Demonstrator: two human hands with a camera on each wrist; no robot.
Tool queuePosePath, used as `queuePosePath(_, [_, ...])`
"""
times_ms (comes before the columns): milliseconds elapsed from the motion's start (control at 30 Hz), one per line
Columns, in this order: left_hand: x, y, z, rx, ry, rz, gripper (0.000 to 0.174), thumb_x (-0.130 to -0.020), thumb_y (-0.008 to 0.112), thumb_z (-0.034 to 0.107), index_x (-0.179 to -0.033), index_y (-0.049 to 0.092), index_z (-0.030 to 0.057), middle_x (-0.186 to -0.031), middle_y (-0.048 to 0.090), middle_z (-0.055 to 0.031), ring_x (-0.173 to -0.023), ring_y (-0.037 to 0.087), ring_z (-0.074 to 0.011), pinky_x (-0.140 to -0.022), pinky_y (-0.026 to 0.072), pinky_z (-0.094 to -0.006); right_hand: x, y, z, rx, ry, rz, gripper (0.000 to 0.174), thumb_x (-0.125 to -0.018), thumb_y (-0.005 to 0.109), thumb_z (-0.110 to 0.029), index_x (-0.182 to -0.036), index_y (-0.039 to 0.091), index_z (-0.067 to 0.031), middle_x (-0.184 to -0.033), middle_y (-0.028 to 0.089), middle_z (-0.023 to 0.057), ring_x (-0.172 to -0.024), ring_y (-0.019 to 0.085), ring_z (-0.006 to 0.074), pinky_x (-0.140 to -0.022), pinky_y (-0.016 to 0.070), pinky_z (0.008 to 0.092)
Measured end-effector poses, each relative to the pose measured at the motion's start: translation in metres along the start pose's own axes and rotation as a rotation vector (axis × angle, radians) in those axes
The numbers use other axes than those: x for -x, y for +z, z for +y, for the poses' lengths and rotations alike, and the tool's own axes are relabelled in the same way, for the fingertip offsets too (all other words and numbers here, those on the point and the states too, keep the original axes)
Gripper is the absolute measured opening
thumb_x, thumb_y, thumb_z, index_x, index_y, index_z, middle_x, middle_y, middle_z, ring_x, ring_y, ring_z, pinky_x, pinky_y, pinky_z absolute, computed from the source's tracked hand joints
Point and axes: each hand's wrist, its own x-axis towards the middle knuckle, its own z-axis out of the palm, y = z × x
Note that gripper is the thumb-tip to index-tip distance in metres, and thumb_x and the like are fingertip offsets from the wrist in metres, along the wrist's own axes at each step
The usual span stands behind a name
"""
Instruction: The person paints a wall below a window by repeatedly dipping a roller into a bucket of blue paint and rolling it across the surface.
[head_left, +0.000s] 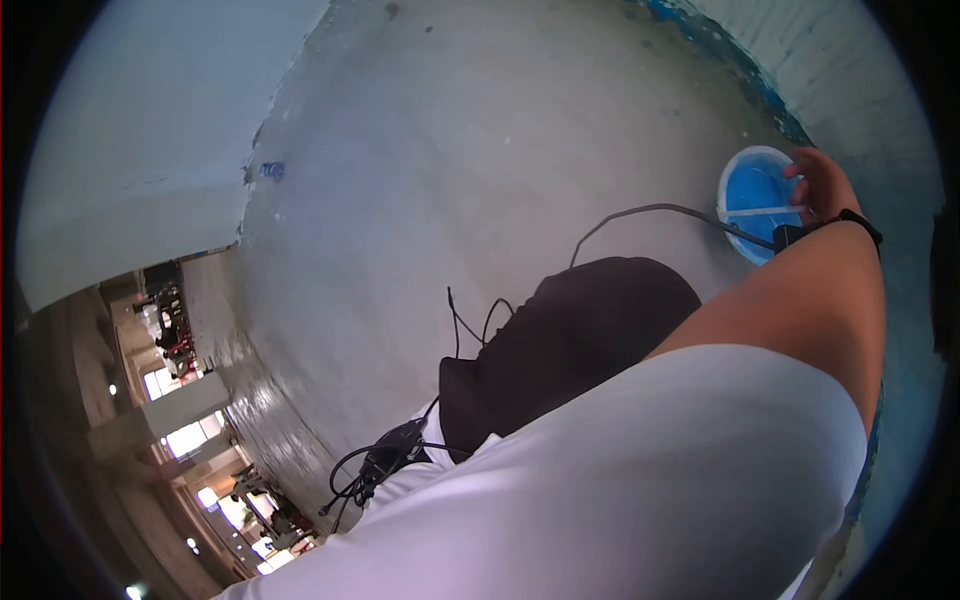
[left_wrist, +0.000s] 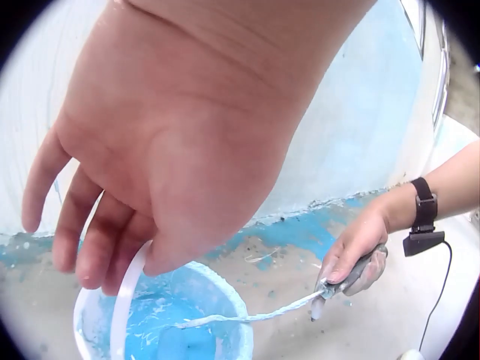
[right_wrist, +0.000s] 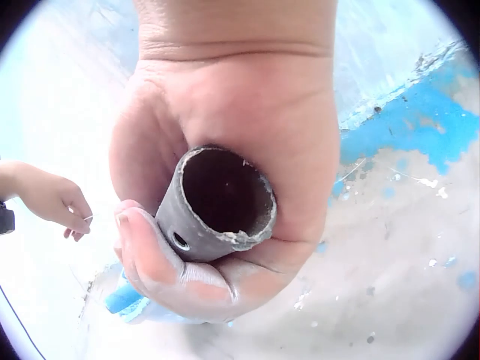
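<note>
In the left wrist view my left hand point(left_wrist: 172, 142) pinches the white bail handle point(left_wrist: 129, 300) of a paint bucket point(left_wrist: 238, 330) between thumb and fingers, other fingers hanging loose. Blue paint coats the bucket's inside. Across from it, my right hand point(left_wrist: 356, 255) grips a paint roller by its grey handle point(right_wrist: 217, 225), whose hollow end faces the right wrist camera. The roller's paint-coated rod point(left_wrist: 262, 316) runs over the rim to a blue roller head point(left_wrist: 187, 343) inside the bucket. From the head view, one hand shows beside the bucket point(head_left: 757, 185); the other is hidden.
A pale wall point(left_wrist: 360, 112) with blue paint along its foot stands close behind the bucket. The grey floor point(head_left: 430, 150) is spotted with paint. Black cables point(head_left: 375, 470) hang at the person's waist. Beams and bright windows point(head_left: 195, 435) show at far left.
</note>
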Motion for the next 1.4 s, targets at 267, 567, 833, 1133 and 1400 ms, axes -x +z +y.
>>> queuePosePath(267, [-0.009,-0.006,0.023,-0.083,0.084,-0.131,0.024,-0.08,0.062,0.025,-0.099,0.07,0.0131,-0.096,0.066,-0.0105,-0.095,0.063,-0.0291,-0.077,0.0472,-0.0532,0.027,-0.013,-0.006,0.124,-0.186,0.075,0.032,-0.082,0.061,-0.041,-0.102,0.061,-0.0157,-0.074,0.053,0.0004,-0.053,0.045,0.0124,-0.054,0.042,0.0266])
queuePosePath(567, [-0.002,-0.01,-0.003,-0.013,0.026,-0.257,0.028,-0.077,0.066,0.026,-0.101,0.069,0.0138,-0.094,0.065,-0.0098,-0.095,0.061,-0.0298,-0.079,0.0444,-0.0575,-0.026,-0.08,0.022,0.072,-0.03,-0.007,0.032,-0.09,0.054,-0.037,-0.114,0.058,-0.0168,-0.08,0.053,-0.0017,-0.048,0.046,0.0112,-0.047,0.0406,0.0264])
queuePosePath(833, [0.091,-0.01,0.023,-0.098,-0.038,0.322,0.029,-0.088,0.054,0.026,-0.11,0.069,0.0155,-0.106,0.067,-0.0114,-0.1,0.062,-0.0303,-0.076,0.0446,-0.0568,0.142,-0.136,0.118,0.438,0.067,-0.158,0.027,-0.093,0.056,-0.04,-0.095,0.06,-0.0133,-0.059,0.045,-0.0069,-0.047,0.04,0.0024,-0.041,0.0296,0.0211])
queuePosePath(1133, [0.07,0.047,-0.054,0.463,-0.098,0.297,0.029,-0.088,0.054,0.029,-0.095,0.071,0.0062,-0.1,0.069,-0.0154,-0.096,0.065,-0.0342,-0.083,0.0511,-0.045,0.159,-0.131,0.132,0.766,-0.487,0.072,0.039,-0.089,0.058,-0.041,-0.094,0.063,-0.0027,-0.09,0.063,0.0204,-0.083,0.058,0.0376,-0.074,0.0451,0.0435])
queuePosePath(1400, [0.049,0.08,-0.073,0.534,-0.114,0.303,0.034,-0.091,0.05,0.032,-0.105,0.068,0.0078,-0.108,0.066,-0.0163,-0.102,0.061,-0.0359,-0.088,0.0488,-0.0457,0.203,-0.171,0.105,0.661,-0.569,0.716,0.035,-0.089,0.058,-0.038,-0.085,0.058,-0.0033,-0.068,0.058,0.0186,-0.065,0.054,0.0379,-0.059,0.0413,0.0432])
